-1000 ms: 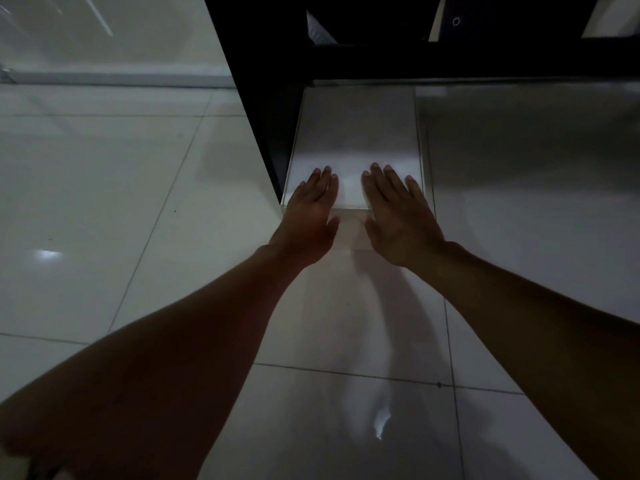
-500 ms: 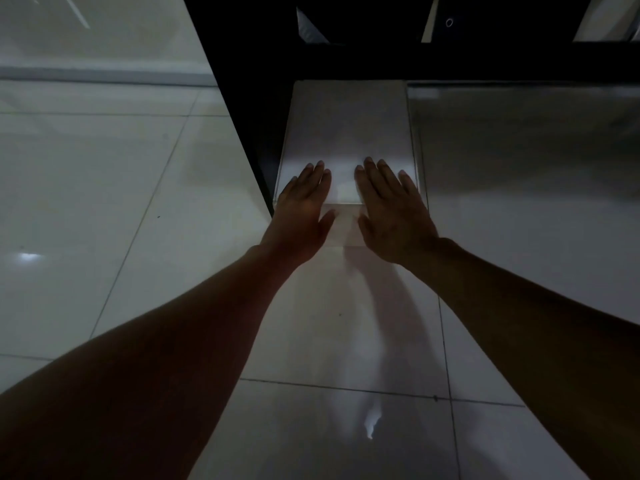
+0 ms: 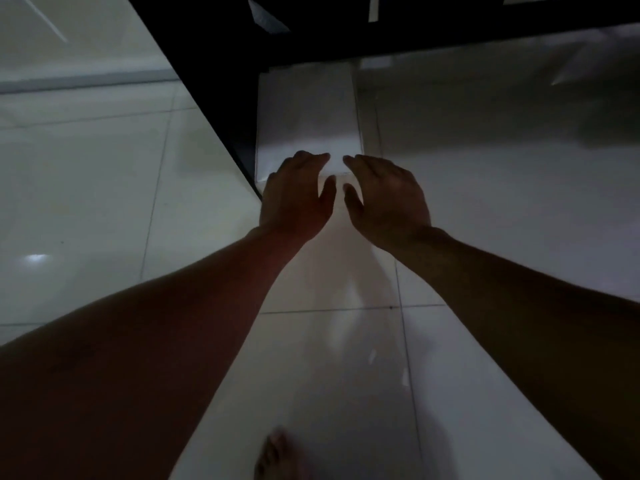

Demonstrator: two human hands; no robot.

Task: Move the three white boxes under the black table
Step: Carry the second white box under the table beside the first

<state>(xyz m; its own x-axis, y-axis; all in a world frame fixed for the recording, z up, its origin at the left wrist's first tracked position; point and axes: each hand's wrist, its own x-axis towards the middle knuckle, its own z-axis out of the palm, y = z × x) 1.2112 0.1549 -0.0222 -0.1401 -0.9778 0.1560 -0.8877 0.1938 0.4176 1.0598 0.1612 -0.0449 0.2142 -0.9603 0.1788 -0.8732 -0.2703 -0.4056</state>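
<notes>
A white box (image 3: 308, 112) lies flat on the tiled floor, its far end under the black table (image 3: 346, 32) and its left side against the table's black side panel (image 3: 221, 109). My left hand (image 3: 296, 195) and my right hand (image 3: 388, 195) hover at the box's near edge, side by side. Their fingers are curled and slightly apart, and the fingertips sit over the box's near rim. Neither hand holds anything. Only this one box is in sight.
Glossy white floor tiles (image 3: 104, 188) spread to the left and right of the box. A bare foot (image 3: 280, 455) shows at the bottom edge. A pale wall skirting (image 3: 83, 81) runs along the far left.
Both hands lay flat on the box's top before; now they have drawn back to its near edge with fingers curled. The view has tilted, and a foot has come into sight.
</notes>
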